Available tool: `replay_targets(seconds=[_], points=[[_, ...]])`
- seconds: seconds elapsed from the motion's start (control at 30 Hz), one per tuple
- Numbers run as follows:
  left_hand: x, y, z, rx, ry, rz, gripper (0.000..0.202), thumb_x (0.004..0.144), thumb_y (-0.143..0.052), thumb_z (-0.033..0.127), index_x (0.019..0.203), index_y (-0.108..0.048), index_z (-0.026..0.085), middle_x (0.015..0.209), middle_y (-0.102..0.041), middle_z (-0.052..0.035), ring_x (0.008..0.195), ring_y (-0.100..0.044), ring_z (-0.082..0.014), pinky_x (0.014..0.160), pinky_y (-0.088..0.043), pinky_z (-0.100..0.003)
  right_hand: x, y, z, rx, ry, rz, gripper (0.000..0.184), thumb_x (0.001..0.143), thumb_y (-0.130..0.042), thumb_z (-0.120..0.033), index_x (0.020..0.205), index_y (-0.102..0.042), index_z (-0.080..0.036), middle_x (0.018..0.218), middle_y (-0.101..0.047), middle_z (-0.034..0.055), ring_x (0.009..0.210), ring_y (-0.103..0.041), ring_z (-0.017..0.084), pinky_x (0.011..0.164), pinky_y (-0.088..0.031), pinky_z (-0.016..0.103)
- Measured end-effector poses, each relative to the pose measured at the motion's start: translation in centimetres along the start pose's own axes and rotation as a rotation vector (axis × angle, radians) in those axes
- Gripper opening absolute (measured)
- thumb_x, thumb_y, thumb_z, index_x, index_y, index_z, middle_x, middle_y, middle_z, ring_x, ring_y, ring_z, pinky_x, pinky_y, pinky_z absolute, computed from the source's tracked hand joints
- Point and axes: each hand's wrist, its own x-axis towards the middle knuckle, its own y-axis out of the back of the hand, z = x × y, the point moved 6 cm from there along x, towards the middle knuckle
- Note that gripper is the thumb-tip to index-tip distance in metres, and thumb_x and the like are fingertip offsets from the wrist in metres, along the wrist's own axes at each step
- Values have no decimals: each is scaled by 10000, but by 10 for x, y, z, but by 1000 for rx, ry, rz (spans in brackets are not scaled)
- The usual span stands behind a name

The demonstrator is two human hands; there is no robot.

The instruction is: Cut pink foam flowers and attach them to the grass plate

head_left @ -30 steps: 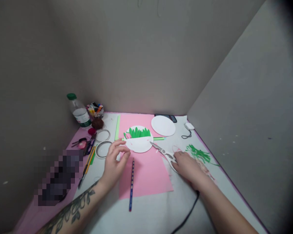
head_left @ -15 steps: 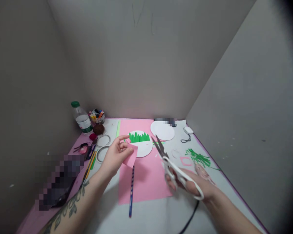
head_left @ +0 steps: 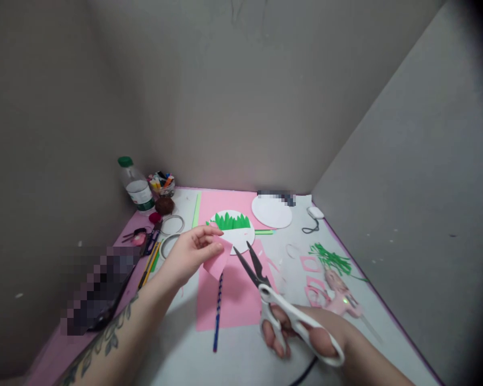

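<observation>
Between the thumb and fingers of my left hand is a small piece of pink paper. My right hand grips white-handled scissors, fingers through the loops. The dark blades are spread apart and point at the paper's right edge, with a small gap between. Just behind the paper lies a white disc with a row of green paper grass across its upper half. Under both hands is a pink sheet, with a blue patterned pencil lying on it and past its front edge.
A pink glue gun with a lit green light lies at right, near green paper strips and pink scraps. Another white disc is at the back. Left stand a bottle and a pen cup; tape rings lie nearby.
The scissors have swung left and down toward the pink paper, their blades wider apart. My left hand still pinches the paper. The glue gun shows more fully now, and the view has shifted slightly.
</observation>
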Motion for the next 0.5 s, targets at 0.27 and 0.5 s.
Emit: replay_targets(seconds=[0.27, 0.5], points=[[0, 1, 0, 45, 5, -28, 299, 724, -733, 294, 977, -631, 171, 702, -596, 33, 604, -531, -60, 537, -379, -161, 2, 0, -2, -37, 55, -11, 922, 618, -325, -906, 1057, -515, -118, 858, -536, 102, 667, -468, 165, 631, -415, 308], [-2, 3, 2, 80, 23, -48, 337, 724, -724, 269, 1020, -599, 169, 699, -631, 25, 593, -544, -70, 534, -376, -171, 0, 0, -6, -47, 59, 1, 876, 668, -324, -879, 1070, -507, -122, 878, -538, 100, 672, -462, 155, 650, -418, 304]])
